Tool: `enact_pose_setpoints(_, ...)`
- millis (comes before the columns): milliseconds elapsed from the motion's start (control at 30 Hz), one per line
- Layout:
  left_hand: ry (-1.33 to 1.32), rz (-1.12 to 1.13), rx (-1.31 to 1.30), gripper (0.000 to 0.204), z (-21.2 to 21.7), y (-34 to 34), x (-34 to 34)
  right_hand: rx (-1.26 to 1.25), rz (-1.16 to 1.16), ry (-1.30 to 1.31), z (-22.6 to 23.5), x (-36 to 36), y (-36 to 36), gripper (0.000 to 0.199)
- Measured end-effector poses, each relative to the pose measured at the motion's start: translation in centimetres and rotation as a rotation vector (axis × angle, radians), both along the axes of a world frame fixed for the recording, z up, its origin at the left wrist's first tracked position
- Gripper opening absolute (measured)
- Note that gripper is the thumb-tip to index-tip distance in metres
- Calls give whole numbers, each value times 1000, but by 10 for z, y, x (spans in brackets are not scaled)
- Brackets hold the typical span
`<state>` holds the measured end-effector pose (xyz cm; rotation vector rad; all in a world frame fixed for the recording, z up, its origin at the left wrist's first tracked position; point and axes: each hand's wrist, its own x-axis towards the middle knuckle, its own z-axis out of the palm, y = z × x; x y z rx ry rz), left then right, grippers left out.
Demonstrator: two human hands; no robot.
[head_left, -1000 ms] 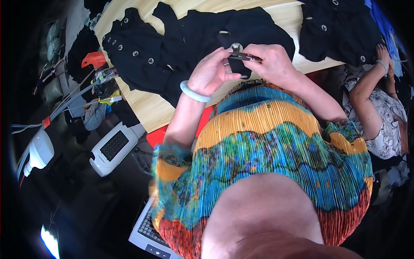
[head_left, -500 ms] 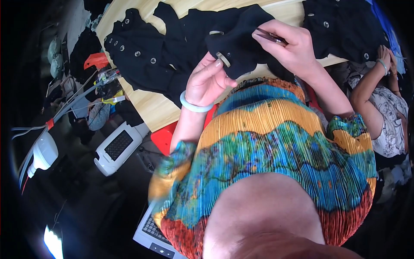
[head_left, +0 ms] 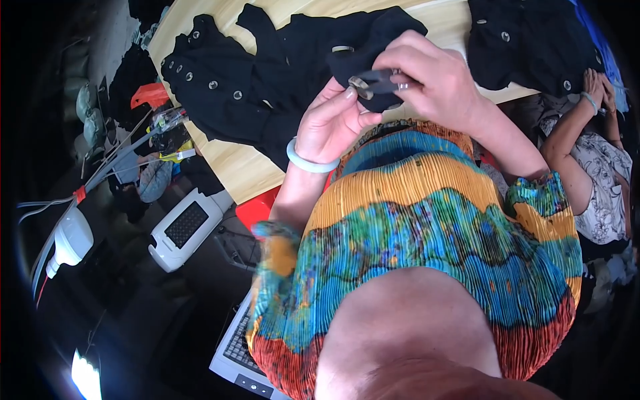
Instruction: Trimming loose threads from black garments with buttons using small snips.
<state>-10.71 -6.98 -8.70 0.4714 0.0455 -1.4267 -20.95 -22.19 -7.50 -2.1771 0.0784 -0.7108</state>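
A black garment [head_left: 308, 50] with round, shiny-rimmed buttons lies across the table, its near part lifted in front of me. My left hand [head_left: 330, 127], wearing a pale bangle, pinches a large button [head_left: 361, 88] on that cloth between thumb and fingers. Curled around small dark thread snips [head_left: 380, 81], my right hand [head_left: 430, 77] holds their blades right against the button. Whether the tips touch thread I cannot tell. Farther off on the cloth shows another button [head_left: 343, 49], seen nearly edge-on.
The wooden table [head_left: 230, 170] ends close to my body. A second black garment [head_left: 533, 47] lies at the right, near a co-worker's hands [head_left: 597, 93]. Left of the table are cables [head_left: 107, 167], a light bulb [head_left: 72, 237] and a white device [head_left: 187, 230]. A red stool [head_left: 257, 208] shows below.
My right hand has moved left and brought the snips from beside the cloth to the button. The left hand has shifted slightly right with the button still pinched.
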Motion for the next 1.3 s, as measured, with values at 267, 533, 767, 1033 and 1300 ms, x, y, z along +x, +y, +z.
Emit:
enact_pose_setpoints(267, 19, 80, -77, 27, -9, 4, 1, 526, -137, 8, 5, -14, -2, 20)
enact_pose_setpoints(533, -62, 130, -66, 26, -7, -5, -1, 605, 28, 191, -4, -23, 18, 16)
enact_pose_setpoints(767, -215, 151, -76, 28, -11, 0, -3, 638, 116, 316, -1, -22, 16, 14)
enact_pose_setpoints(1033, -228, 131, -83, 28, -15, 1, -5, 678, 87, 183, -3, -17, 22, 14)
enact_pose_setpoints(1300, -124, 140, -63, 28, -15, 8, -3, 786, -131, 75, -14, -5, 7, 14)
